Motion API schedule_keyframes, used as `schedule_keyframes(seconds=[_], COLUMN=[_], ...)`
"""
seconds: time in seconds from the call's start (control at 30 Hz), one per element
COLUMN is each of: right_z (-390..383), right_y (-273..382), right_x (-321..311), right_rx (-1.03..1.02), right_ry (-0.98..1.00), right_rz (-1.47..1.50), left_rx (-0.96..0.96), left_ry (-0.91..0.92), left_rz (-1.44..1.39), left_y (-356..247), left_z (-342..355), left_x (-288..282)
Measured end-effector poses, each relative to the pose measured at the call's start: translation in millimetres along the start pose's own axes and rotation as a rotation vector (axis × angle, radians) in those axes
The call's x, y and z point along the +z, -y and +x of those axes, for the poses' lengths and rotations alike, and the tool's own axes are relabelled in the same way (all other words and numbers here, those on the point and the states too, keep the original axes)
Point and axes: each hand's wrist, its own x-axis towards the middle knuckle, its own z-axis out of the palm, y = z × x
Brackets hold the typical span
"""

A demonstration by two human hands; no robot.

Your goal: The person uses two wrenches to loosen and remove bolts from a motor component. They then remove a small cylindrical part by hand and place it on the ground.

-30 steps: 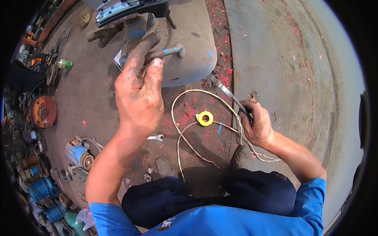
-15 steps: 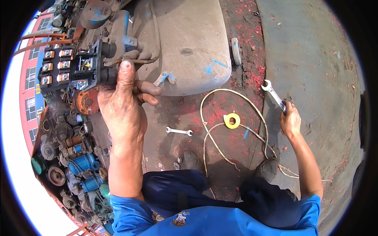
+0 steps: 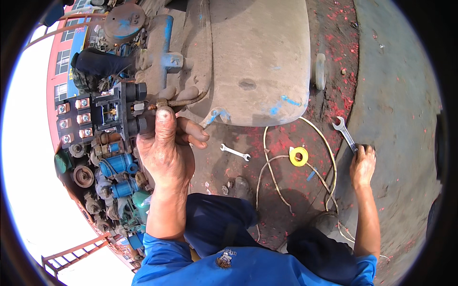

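My left hand (image 3: 167, 143) is curled at the base of a black pressure switch (image 3: 121, 112), gripping it, its thumb lying by a brass nut (image 3: 162, 103). Copper-coloured screw terminals show on the switch's uncovered side. From the nut a thin bent metal tube (image 3: 191, 101) runs toward a dusty grey tank (image 3: 260, 52). The fingers behind the switch are partly hidden. Out to the right, my right hand (image 3: 363, 167) is closed round the handle of an open-end wrench (image 3: 344, 131), its jaw pointing away from me. That wrench touches nothing else.
On the ground between my hands lie a second double-ended wrench (image 3: 235, 152), a yellow tape roll (image 3: 298, 156) and a looped pale cable (image 3: 267, 162). A small wheel (image 3: 321, 71) stands beside the tank. Old motors (image 3: 117, 164) are heaped at left; another person's dark-clad leg (image 3: 102, 62) shows behind the switch.
The view has shifted, so tank, tools and cable appear farther right. Another person's leg now shows at far left. Both hands keep their holds.
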Motion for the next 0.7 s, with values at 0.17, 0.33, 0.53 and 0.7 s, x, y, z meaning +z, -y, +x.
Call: schedule_keyframes(seconds=[0.17,0.33,0.53,0.7], right_z=[25,78,99,105], right_y=[46,162,283,321], right_x=[-40,-141,-201,-216], right_rx=[-0.139,-0.61,-0.742,-0.72], right_ry=[-0.047,-0.329,-0.339,-0.42], right_rz=[0.241,0.641,0.865,0.791], left_rx=[-0.036,-0.068,-0.078,-0.123], left_ry=[0.123,0.159,0.266,0.404], left_rz=[0.087,0.032,-0.063,-0.061], left_y=[-5,-8,-4,-5], left_z=[4,4,0,6], left_x=[-7,-13,-25,-30])
